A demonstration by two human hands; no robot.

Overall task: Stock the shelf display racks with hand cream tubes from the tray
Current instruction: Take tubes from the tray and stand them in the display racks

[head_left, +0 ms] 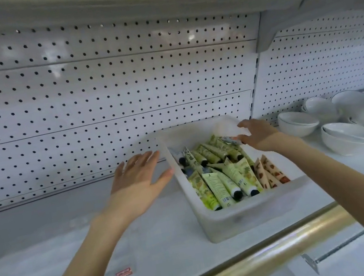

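1. The translucent plastic tray (250,213) sat on the white shelf (157,239); it held the hand cream tubes (222,179), mostly green ones lying heaped and overlapping, with a few peach-patterned tubes (271,172) against its right wall.
2. The left hand (135,182) hovered just left of the tray, fingers straight and spread, holding nothing; its thumb tip met or nearly met the tray's left wall, and I could not tell which.
3. The right hand (258,134) was at the tray's far right corner, fingers curled; a small pale tube (230,140) pointed toward its thumb, but whether the hand pinched that tube, held the rim, or gripped nothing could not be told.
4. Right of the tray, well apart, stood stacked white bowls (346,138); behind it rose the pegboard back wall (96,99); in front of it ran a brass-coloured rail (258,260).
5. No display rack showed anywhere around the tray, and no tube lay outside it.
6. Judged from this, stocking had hardly begun; the step in hand looked like settling the tray or drawing a first tube from its far end.
7. The next move would call for a firm pinch on one tube, lifted clear of its neighbours without dragging them along, with the left hand steadying the tray's left wall.
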